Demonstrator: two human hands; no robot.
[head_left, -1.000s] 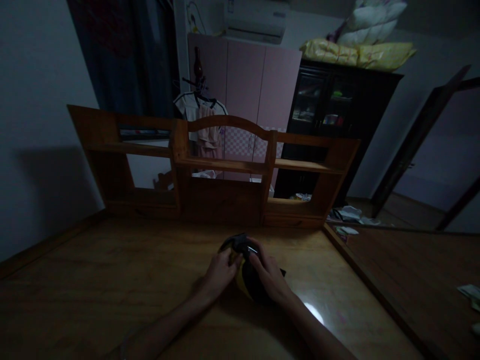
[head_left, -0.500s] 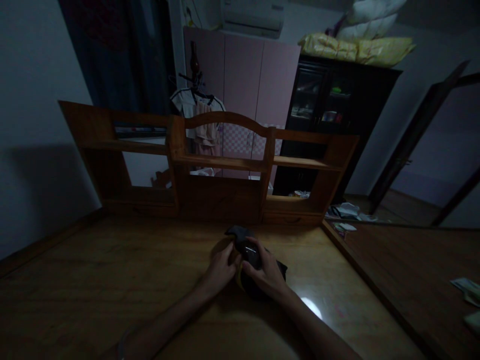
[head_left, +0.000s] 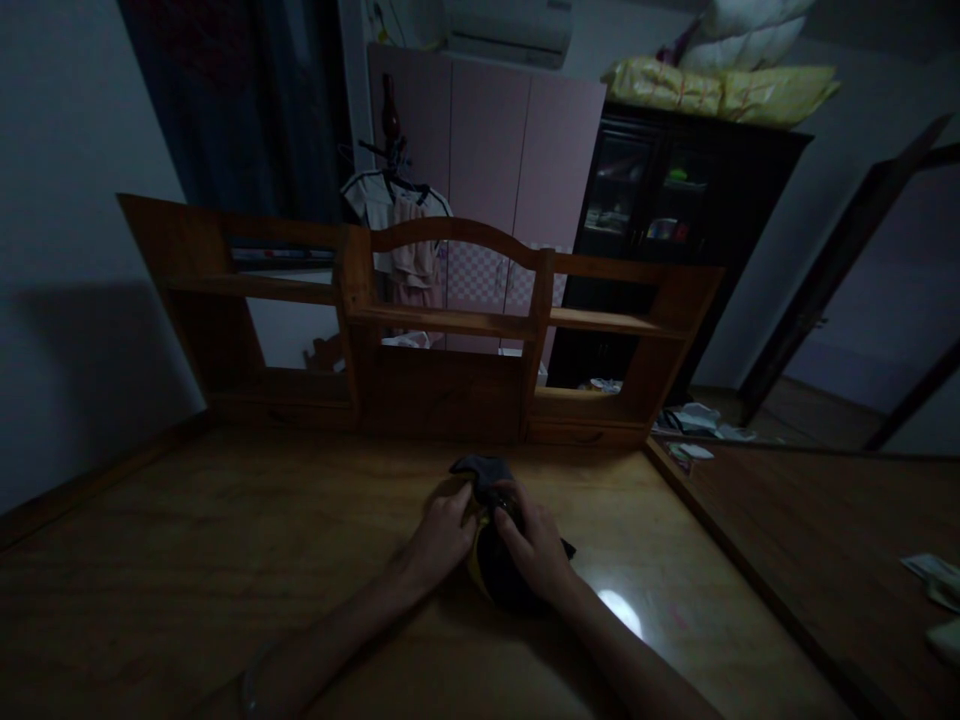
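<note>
On the wooden desk (head_left: 315,560) lies a dark, soft cloth pouch or bag (head_left: 504,575) with a yellow edge; its exact kind is hard to tell in the dim light. My left hand (head_left: 441,535) pinches the left side of it, near a raised dark flap (head_left: 480,467). From the right, my right hand (head_left: 536,545) closes its thumb and fingers around a small glossy dark object (head_left: 508,508) at the cloth's upper part. Most of that object is covered by my fingers. A dark corner of the cloth pokes out beyond my right hand.
A wooden shelf unit (head_left: 442,322) with small drawers stands along the desk's back edge. A raised wooden rim (head_left: 720,540) borders the right side. Light reflects off the desk (head_left: 619,612) by my right forearm. Behind are pink wardrobe doors (head_left: 487,150) and a black cabinet (head_left: 675,190).
The glossy object has sunk lower between my right fingers and shows less. The dark cloth below my right hand shows more. My left hand has stayed nearly in place.
</note>
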